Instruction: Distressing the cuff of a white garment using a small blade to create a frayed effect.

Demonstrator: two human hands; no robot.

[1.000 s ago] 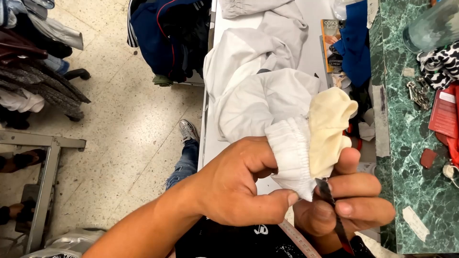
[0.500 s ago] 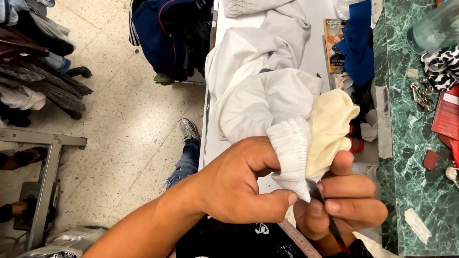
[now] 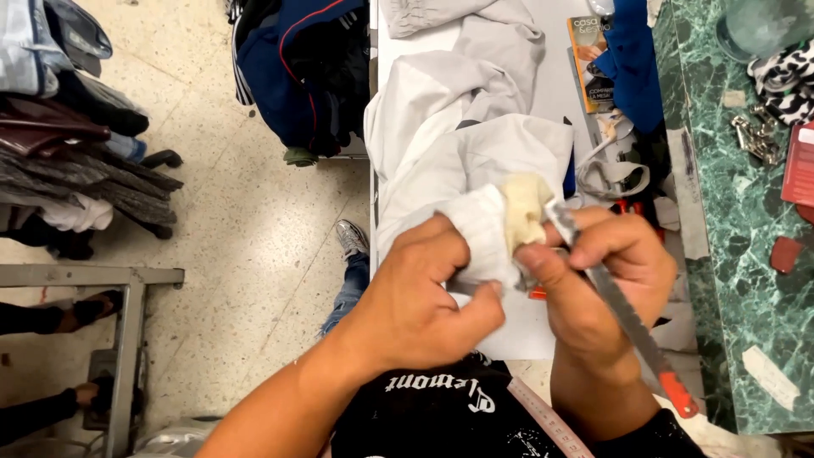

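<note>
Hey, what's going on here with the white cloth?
A person stands at a white table. The left hand grips the gathered edge of a white garment, with a cream lining folded out at the cuff. The right hand pinches that lining and holds a thin blade with a red end.

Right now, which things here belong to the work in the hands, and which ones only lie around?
In hand: left hand, right hand, white garment, cream lining, metal blade tool.
Lying about: magazine, blue cloth, keys, measuring tape.
</note>
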